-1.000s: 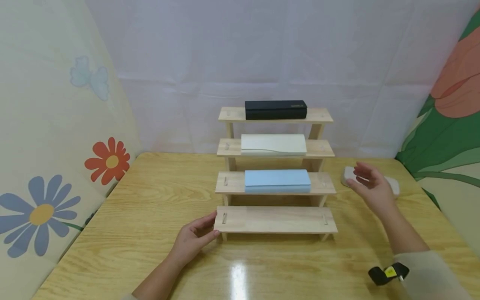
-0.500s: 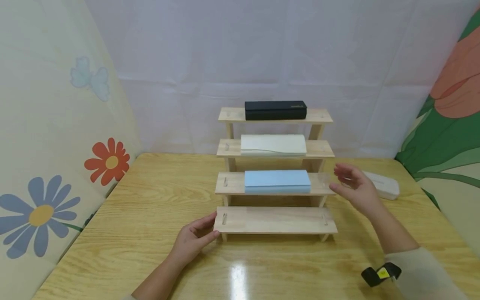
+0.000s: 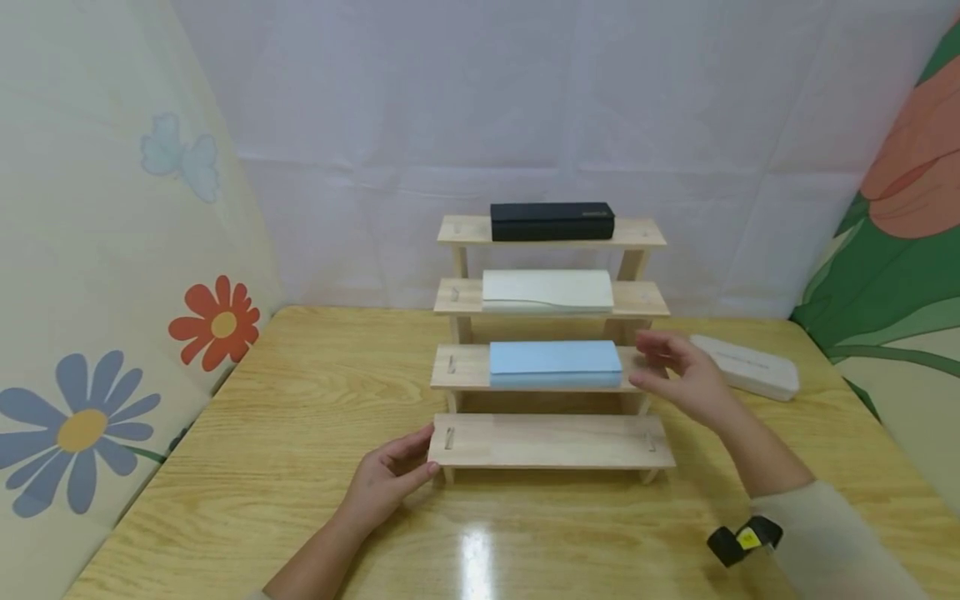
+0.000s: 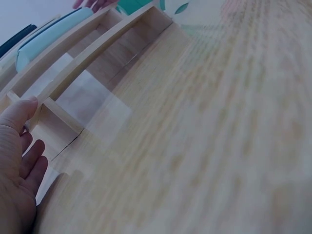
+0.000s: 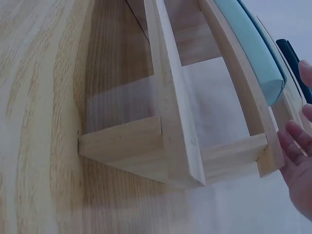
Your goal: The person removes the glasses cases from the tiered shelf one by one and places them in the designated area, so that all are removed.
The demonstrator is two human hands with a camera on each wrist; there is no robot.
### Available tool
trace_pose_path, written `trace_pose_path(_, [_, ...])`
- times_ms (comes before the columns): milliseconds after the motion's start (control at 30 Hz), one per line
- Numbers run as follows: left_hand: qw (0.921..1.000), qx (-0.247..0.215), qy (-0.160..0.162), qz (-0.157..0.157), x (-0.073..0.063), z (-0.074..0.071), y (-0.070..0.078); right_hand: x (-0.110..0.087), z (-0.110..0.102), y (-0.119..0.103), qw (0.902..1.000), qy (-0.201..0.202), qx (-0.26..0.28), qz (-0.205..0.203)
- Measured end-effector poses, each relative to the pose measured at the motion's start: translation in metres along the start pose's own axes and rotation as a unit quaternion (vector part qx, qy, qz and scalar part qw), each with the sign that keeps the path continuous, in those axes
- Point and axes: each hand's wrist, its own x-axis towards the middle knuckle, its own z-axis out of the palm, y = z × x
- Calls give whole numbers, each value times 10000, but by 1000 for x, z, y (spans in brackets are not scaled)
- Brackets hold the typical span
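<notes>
A pale wooden four-tier stand [image 3: 551, 440] stands on the table. My left hand [image 3: 382, 479] grips the left end of its lowest tier, thumb at the front corner and fingers toward the back. A light blue glasses case [image 3: 555, 364] lies on the tier above. At that tier's right end is my right hand [image 3: 686, 379], fingers loosely bent and apart, holding nothing; its fingertips overlap the board, just right of the blue case. A cream glasses case [image 3: 547, 290] sits one tier higher, and a black glasses case [image 3: 552, 222] rests on the top tier.
A white oblong case [image 3: 746, 367] lies on the wood-grain table [image 3: 300, 400] right of the stand, behind my right hand. A white cloth backdrop [image 3: 390, 208] hangs at the back, with flower-printed panels at both sides. A black strap [image 3: 742, 540] hangs at the right sleeve.
My right hand has moved left from over the white case to the right end of the blue case's tier, uncovering the white case. My left hand and the cases have stayed put.
</notes>
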Motion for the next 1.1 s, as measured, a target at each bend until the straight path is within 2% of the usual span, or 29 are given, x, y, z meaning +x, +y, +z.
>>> trace_pose_path(133, [10000, 3, -7, 62, 0, 0, -1, 4, 2, -5, 9998, -147, -148, 65])
trace_pose_path(467, [9999, -13, -19, 135, 0, 0, -1, 14, 11, -7, 9989, -418, -1, -227])
trace_pose_path(633, [9998, 29, -33, 170, 1, 0, -2, 19, 15, -8, 9984, -548, 8, -168])
trace_pose_path(833, [9998, 3, -46, 186, 1, -1, -2, 25, 19, -11, 9975, -631, -302, -22])
trace_pose_path(1100, [9999, 28, -19, 129, 1, -1, -1, 31, 26, -16, 9954, -720, -624, -87])
